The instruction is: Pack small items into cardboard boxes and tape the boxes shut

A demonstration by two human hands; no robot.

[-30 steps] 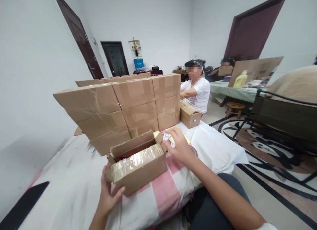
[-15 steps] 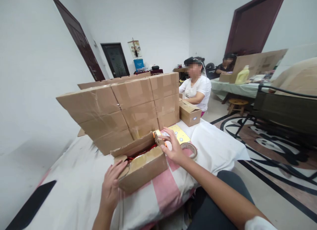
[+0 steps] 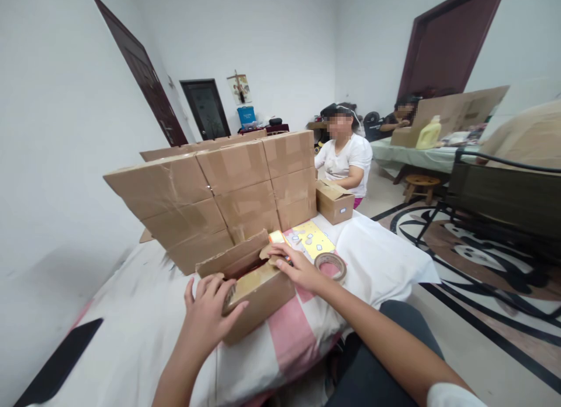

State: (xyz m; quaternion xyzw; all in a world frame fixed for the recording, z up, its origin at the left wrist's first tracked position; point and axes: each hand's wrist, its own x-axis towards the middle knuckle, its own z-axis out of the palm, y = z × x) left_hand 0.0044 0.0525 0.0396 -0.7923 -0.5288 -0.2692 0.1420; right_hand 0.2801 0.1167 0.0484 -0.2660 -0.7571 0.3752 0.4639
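No brand name or legible writing on any carton; the small white label on the far carton is too small to read. The yellow printed sheet carries small pictures, text unreadable.

Count: 1 open carton under both hands; 9 stacked carton faces visible in the wall of stacked cartons just beyond it, 3 across by 3 high; 1 separate carton further off, beside a seated person in a white shirt; 1 tape roll; 1 yellow bottle on the far tabletop.

Left hand: grip spread, fingers laid flat over the near left top corner of the open carton, thumb on its front face; pressing, not closed round anything.

Right hand: fingers extended onto the carton's right end flap, palm down; an orange-and-white object sits at the fingertips, and whether it is held cannot be told.

The open carton rests on the white and pink bed cover. Tape roll lies just right of the right hand, yellow sheet just beyond it.
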